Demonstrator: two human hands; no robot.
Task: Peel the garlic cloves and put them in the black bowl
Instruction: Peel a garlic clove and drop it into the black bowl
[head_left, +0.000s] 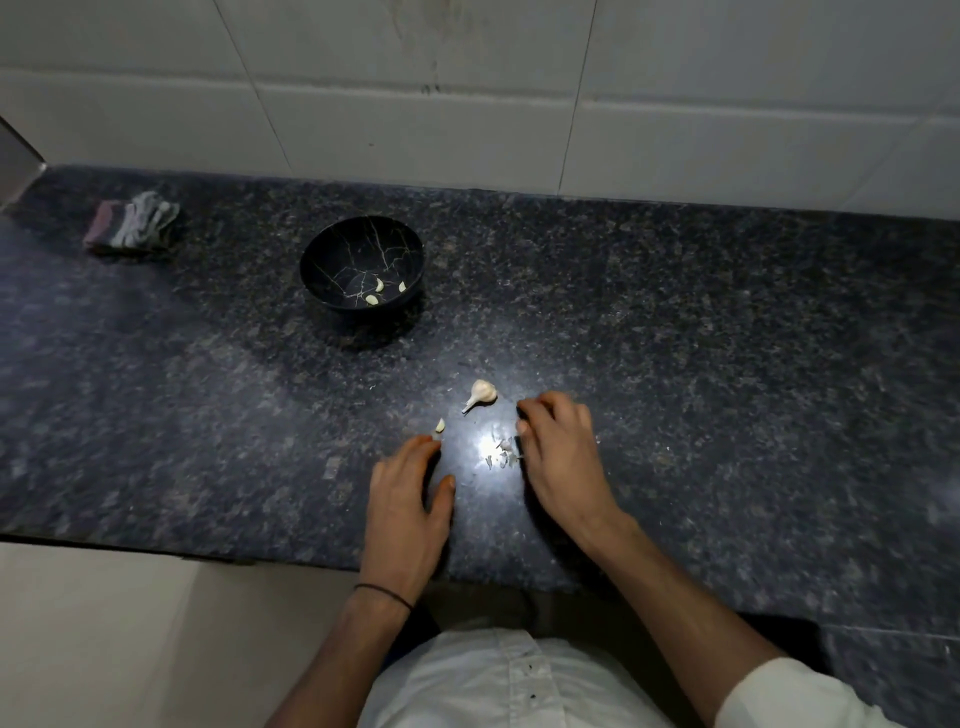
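A dark speckled stone counter (727, 364) is seen, polished, with a bright glare spot just in front of the hands. It is backed by a wall (467, 78) of large pale glossy tiles.

Towards the back, left of centre, the bowl (358, 241) is set upright: round, deep and black, its inside veined with thin pale lines like cracked marble. Three small cloves (379, 285) are held in it, smooth and creamy, lying apart near its right side.

Nearer the front, the bulb (480, 393) is laid on its side on the counter, pale and papery, its thin stem pointed down and left. One loose clove (440, 426) is found just left of it, small and curved. Dry white skins (501, 452) are scattered in the glare, flaky and torn.

The left hand (410, 499) is rested on the counter with fingers loosely spread and nothing gripped, its fingertips just short of the loose clove. A thin dark band (382, 592) is worn at that wrist. The right hand (558, 452) is held knuckles up beside the skins, fingers curled down to the stone; whether anything is pinched there cannot be told. The hands are kept apart.

A crumpled striped cloth (132, 223) is left at the far left. A white buttoned shirt (498, 680) is seen at the bottom.
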